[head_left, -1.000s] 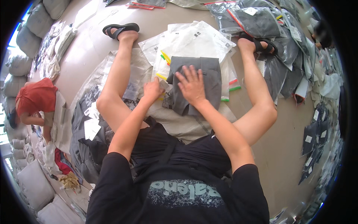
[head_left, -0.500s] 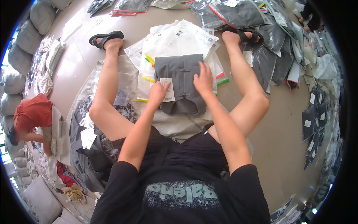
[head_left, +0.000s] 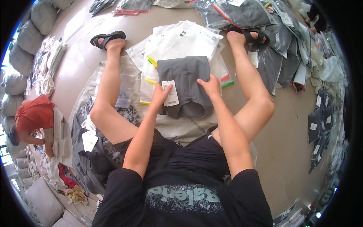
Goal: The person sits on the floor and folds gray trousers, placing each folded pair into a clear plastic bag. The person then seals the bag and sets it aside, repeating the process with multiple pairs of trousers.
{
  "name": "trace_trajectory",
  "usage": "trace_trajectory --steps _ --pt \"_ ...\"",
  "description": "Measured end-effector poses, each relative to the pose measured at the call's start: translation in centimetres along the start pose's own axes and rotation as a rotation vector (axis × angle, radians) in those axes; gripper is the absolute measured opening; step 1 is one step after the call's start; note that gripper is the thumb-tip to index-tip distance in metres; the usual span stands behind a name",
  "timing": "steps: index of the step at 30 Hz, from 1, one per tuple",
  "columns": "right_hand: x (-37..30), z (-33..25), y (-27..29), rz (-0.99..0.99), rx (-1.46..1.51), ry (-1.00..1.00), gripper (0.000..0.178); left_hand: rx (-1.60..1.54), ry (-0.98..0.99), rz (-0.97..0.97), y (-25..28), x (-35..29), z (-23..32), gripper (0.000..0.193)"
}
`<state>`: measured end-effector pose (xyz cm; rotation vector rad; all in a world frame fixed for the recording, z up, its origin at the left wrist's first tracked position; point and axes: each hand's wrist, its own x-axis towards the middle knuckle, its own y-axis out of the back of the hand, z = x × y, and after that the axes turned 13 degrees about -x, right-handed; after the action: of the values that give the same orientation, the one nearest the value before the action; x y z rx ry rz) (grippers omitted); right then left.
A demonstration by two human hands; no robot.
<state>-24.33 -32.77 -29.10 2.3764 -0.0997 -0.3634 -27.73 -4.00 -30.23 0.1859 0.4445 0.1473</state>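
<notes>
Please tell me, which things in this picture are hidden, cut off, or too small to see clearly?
Head view only:
- Underside of the folded grey garment: hidden against the clear bags beneath it.
- Print on the white paper tag: too small; the left hand covers its edge.
- Right hand: its palm is pressed flat on the garment, out of sight.
- Person in a red top: bent by the fisheye rim.

Grey folded garment (head_left: pixel 186 85), white tag (head_left: pixel 171 93), black sandals (head_left: pixel 107 37)
</notes>
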Motion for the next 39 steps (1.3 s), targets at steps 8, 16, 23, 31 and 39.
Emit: trace_trajectory --steps 8,16,23,31,39 --pt "-1.8 -2.1 -0.3 0.153 -0.089 -0.007 0.062 -0.524 0.143 -0.087 0.1 -2.0 -0.6 0.055" --pt "-0.2 0.6 -2.1 -0.3 0.298 -0.149 0.06 -0.318 -0.017 -0.079 -1.1 -3.4 -1.5 0.042" --pt "-1.7 -1.6 -3.3 -0.055 0.16 0.148 0.06 0.008 -0.307 0.115 -2.6 -4.3 -0.5 0.036" --pt "-4.3 -6.6 -4.0 -0.141 0.319 0.087 0.066 0.337 -0.355 0.098 -6.4 -6.7 2.0 0.056" --pt "-2.4 -2.8 -4.8 -0.1 0.245 -0.02 0.064 0.22 -0.501 -0.531 -6.8 -9.2 3.2 0.086"
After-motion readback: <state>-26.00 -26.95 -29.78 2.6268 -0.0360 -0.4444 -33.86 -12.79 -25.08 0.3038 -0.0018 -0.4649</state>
